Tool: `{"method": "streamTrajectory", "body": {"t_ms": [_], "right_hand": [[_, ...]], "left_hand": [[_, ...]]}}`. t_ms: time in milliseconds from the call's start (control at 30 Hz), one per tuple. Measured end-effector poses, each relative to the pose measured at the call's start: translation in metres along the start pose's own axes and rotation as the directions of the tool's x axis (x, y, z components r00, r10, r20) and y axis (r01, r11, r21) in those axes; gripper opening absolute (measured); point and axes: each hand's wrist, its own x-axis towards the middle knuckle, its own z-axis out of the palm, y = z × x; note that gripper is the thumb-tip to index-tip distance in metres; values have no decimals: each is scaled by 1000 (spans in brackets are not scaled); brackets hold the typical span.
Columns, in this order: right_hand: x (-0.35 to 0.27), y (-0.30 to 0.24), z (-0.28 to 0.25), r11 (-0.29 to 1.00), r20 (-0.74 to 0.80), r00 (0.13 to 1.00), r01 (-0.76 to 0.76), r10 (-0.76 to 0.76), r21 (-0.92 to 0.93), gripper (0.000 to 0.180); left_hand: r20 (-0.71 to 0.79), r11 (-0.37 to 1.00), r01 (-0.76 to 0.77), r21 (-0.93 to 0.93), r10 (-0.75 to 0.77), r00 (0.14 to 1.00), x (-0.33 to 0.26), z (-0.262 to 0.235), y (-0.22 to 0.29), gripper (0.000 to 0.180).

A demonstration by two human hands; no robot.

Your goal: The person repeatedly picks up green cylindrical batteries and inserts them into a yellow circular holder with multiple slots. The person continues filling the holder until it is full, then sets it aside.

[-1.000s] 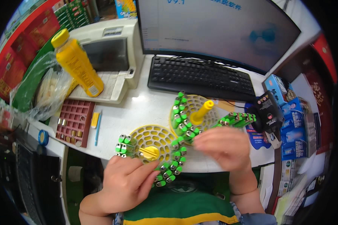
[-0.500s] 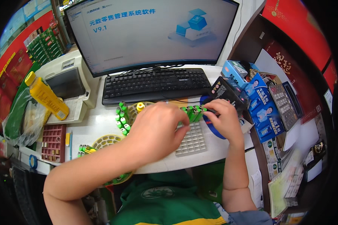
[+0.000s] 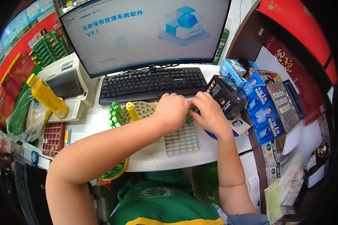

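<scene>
My left hand [image 3: 173, 111] is closed, its fingers curled against my right hand; whatever is in them is hidden. The fingers of my right hand [image 3: 209, 114] are closed on slim green tubes [image 3: 192, 110], which are mostly covered by both hands. Just nearer than the hands lies a pale grid tray [image 3: 181, 141] with small square cells. Left of them is a yellow round holder [image 3: 146, 106] full of oval holes, a yellow tube [image 3: 132, 111] standing at it. More green tubes [image 3: 114, 115] with light ends cluster at its left side.
A black keyboard [image 3: 150, 84] lies beyond the hands, under a monitor [image 3: 146, 37]. To the right stand a black box [image 3: 226, 98], blue boxes [image 3: 261, 108] and a calculator [image 3: 282, 105]. At left are a yellow bottle [image 3: 48, 96] and a dark red compartment tray [image 3: 53, 138].
My left hand has moved right and met my right hand over the green tubes. My right hand has shifted slightly left, its fingers closing in. The view has shifted a little.
</scene>
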Motion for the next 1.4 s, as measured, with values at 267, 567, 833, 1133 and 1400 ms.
{"method": "streamTrajectory", "body": {"t_ms": [267, 567, 833, 1133, 1400], "right_hand": [[-3, -13, -36, 786, -52, 984, -102, 168, 610, 16], [0, -111, -53, 415, -57, 997, 31, 51, 909, 16], [24, -201, -1, 614, -169, 968, 250, -188, 749, 16], [30, -243, 49, 695, -102, 956, 272, -276, 666, 19], [19, -238, 78, 785, -22, 944, 287, -330, 549, 20]], "left_hand": [[-147, 863, -199, -464, 147, 978, -11, -56, -9, 18], [-81, 524, -78, -848, 16, 997, -107, -112, -21, 13], [-347, 629, -190, -754, -135, 928, -223, -112, -64, 15], [-399, 790, -57, -610, -245, 884, -283, -84, -95, 20], [-275, 834, 18, -552, -202, 940, -280, -64, -117, 22]]}}
